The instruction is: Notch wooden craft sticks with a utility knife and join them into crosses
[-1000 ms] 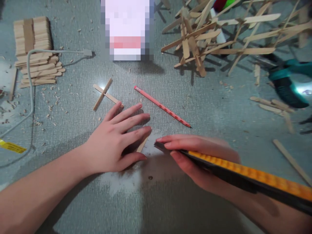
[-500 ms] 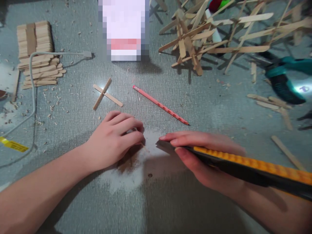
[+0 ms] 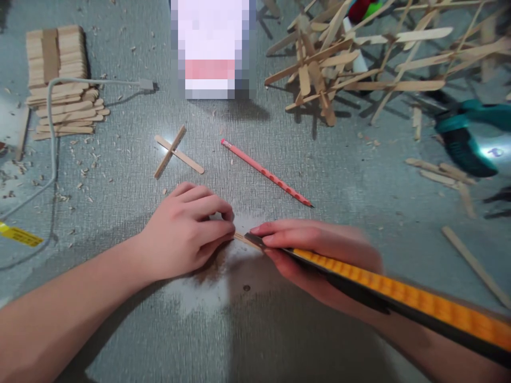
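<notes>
One curled left hand (image 3: 183,229) on my screen pinches a thin wooden stick (image 3: 247,242) at the near middle of the bench (image 3: 191,340), while my right hand (image 3: 325,242) grasps a yellow-and-black cutter (image 3: 359,275) close to its dark blade (image 3: 254,239), which overlaps the stick.

No text is readable, the yellow tag (image 3: 21,234) included.

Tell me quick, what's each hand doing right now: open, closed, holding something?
Left hand: closed, holding a stick at its fingertips.
Right hand: closed, holding the knife, blade at the stick.
</notes>
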`<state>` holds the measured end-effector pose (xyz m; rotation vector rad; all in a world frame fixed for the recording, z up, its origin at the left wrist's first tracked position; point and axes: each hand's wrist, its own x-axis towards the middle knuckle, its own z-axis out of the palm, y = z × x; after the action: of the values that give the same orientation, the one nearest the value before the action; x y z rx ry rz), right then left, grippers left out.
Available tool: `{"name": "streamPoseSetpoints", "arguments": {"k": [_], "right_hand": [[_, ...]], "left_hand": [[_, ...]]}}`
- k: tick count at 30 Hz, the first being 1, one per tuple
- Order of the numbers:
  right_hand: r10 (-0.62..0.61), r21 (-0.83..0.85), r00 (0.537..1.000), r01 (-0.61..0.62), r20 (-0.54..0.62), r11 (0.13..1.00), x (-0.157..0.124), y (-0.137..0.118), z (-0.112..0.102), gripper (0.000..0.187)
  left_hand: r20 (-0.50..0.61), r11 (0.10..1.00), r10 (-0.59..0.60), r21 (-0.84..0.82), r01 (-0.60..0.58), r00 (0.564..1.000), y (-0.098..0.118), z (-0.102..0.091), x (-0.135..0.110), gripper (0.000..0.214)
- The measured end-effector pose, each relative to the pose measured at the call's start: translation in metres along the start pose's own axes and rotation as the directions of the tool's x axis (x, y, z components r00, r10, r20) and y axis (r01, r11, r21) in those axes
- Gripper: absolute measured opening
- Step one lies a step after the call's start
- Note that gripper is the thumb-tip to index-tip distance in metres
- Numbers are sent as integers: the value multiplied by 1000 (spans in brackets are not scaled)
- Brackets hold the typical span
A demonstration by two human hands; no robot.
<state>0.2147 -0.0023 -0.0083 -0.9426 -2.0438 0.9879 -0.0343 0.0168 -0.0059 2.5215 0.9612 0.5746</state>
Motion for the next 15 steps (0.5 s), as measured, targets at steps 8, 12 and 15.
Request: {"name": "streamPoseSetpoints", "arguments": {"k": [8, 12, 15], "right_hand": [[-85, -129, 993, 95, 83, 987, 3, 0, 5, 19], [-115, -149, 988, 130, 105, 980, -1, -1, 3, 21], [-150, -181, 977, 177, 151, 967, -5, -1, 2, 22]], "left_hand": [[26, 991, -112, -74, 114, 993, 1, 3, 0, 17], [27, 988, -137, -61, 139, 990, 3, 7, -1, 17], [26, 989, -141, -40, 142, 990, 4, 10, -2, 17]]}}
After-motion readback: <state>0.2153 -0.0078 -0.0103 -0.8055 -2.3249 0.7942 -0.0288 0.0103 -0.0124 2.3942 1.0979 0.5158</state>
